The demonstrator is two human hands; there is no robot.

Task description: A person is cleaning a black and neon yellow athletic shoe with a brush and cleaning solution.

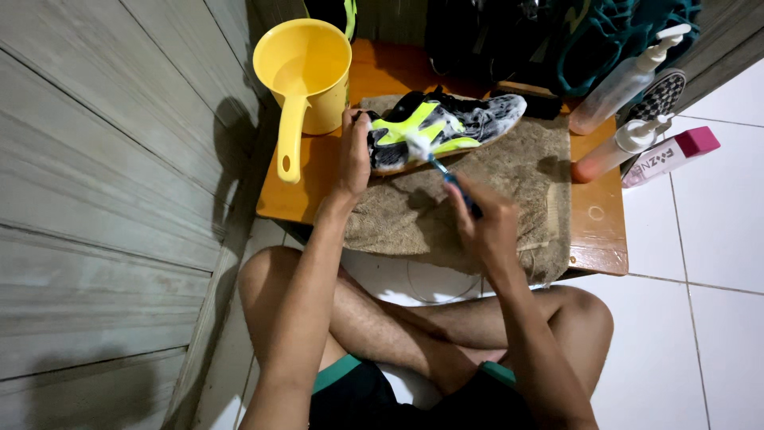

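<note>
A black, grey and neon-yellow sneaker point(446, 126) lies on its side on a brown towel point(517, 183), covered in white foam. My left hand point(354, 151) grips the shoe's heel end and holds it steady. A blue toothbrush point(447, 177) sits in my right hand point(485, 223), its foamy head pressed against the shoe's side. The towel is spread over a low orange wooden table point(593, 231).
A yellow plastic dipper point(306, 76) stands at the table's left back corner. Two pump bottles point(629, 80) and a pink-capped white bottle point(672, 153) lie at the right. A grey plank wall runs along the left; white floor tiles lie to the right. My crossed bare legs are below.
</note>
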